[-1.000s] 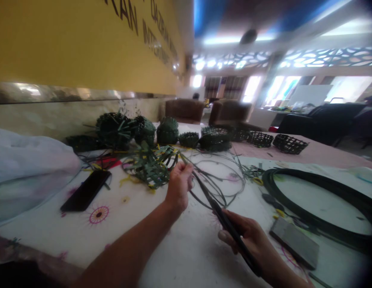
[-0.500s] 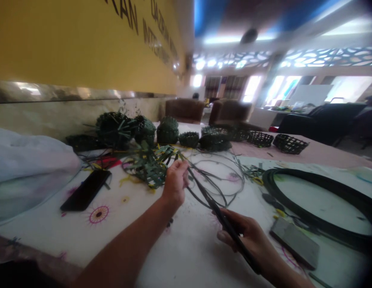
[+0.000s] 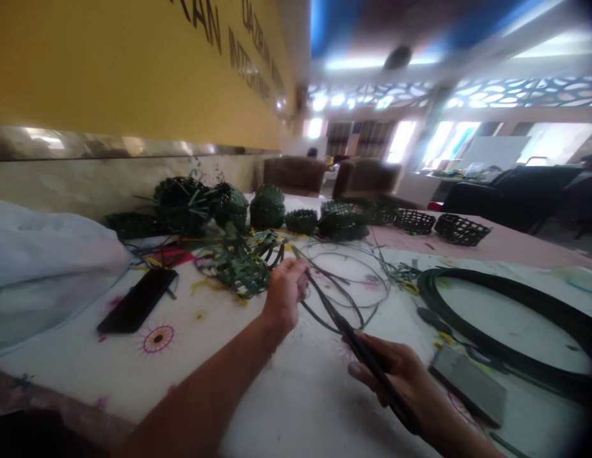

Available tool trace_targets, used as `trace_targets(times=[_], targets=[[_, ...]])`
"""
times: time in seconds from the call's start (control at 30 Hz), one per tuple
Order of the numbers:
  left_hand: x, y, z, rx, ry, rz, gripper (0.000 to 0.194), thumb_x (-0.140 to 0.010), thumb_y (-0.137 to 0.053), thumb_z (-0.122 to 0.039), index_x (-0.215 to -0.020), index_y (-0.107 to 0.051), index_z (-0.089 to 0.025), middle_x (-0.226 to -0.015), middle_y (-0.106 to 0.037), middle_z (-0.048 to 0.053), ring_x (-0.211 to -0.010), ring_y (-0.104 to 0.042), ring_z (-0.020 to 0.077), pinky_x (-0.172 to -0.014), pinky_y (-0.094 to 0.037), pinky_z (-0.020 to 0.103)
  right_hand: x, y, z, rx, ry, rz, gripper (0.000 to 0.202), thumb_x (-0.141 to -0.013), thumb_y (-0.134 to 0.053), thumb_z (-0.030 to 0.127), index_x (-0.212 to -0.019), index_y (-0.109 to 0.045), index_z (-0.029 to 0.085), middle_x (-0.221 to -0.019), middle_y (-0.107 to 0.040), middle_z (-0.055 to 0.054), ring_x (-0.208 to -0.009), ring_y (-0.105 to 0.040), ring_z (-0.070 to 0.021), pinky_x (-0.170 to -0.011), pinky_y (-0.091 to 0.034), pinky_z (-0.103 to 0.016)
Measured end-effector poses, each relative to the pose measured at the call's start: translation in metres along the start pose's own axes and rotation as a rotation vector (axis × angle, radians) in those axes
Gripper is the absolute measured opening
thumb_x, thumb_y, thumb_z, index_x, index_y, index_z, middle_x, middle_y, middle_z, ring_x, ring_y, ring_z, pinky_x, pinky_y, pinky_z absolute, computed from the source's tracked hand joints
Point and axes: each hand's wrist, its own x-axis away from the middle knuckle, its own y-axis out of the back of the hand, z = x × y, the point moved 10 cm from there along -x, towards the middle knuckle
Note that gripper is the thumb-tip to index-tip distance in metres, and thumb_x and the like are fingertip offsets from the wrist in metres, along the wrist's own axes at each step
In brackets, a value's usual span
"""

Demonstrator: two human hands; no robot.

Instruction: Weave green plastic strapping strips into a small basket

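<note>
My left hand [image 3: 287,289] pinches a thin green strip [image 3: 296,253] above the middle of the table, the fingertips pressed together. My right hand [image 3: 395,375] is wrapped round a long black tool [image 3: 372,364] that tapers to a narrow tip beside my left fingertips. Its exact kind does not show. Just left of my left hand lies a loose weave of green strips [image 3: 241,264], with bits of yellow among them. Thin coiled strips [image 3: 357,299] spread on the cloth behind the tool.
Several dark green woven baskets [image 3: 302,221] line the table's back. A black phone [image 3: 137,301] and white plastic bag [image 3: 48,254] lie left. At right are a big coil of dark strip [image 3: 439,305] and a grey block [image 3: 468,385]. Chairs [image 3: 294,175] stand beyond.
My left hand has shifted slightly right, and its fingertips are now closer to the tool's tip. My right hand and the black tool have barely moved.
</note>
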Motion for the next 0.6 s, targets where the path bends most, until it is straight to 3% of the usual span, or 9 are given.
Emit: trace_targets(times=[0.2,0.43,0.6], targets=[[-0.004,0.003,0.001,0.037,0.029,-0.007,0.033,-0.071,-0.071,-0.030,-0.066,-0.041,-0.018,-0.045,-0.024,-0.012,-0.034,-0.015,0.0014,-0.035,-0.008,0.018,-0.003,-0.003,-0.008,-0.069,-0.032,0.004,0.055,-0.073,-0.067,0.057,-0.104,-0.061,0.012,-0.060,-0.039,0.006,-0.048,-0.036,-0.0088,-0.044,-0.032,-0.022],[0.010,-0.009,0.011,-0.015,0.058,0.027,0.027,-0.073,-0.069,-0.031,-0.065,-0.047,-0.017,-0.045,-0.024,-0.011,-0.034,-0.014,0.0014,-0.035,-0.006,0.018,-0.002,0.002,0.005,-0.041,0.032,-0.019,0.042,-0.076,-0.066,0.053,-0.087,-0.061,0.013,-0.058,-0.038,0.005,-0.053,-0.036,-0.0098,-0.048,-0.029,-0.023],[0.006,-0.006,0.011,0.003,0.048,0.026,0.025,-0.073,-0.069,-0.032,-0.069,-0.051,-0.016,-0.047,-0.026,-0.011,-0.035,-0.016,0.0011,-0.036,-0.007,0.017,-0.001,0.004,0.005,-0.013,0.030,-0.027,0.043,-0.076,-0.065,0.054,-0.091,-0.062,0.014,-0.060,-0.038,0.005,-0.051,-0.037,-0.0099,-0.046,-0.030,-0.023]])
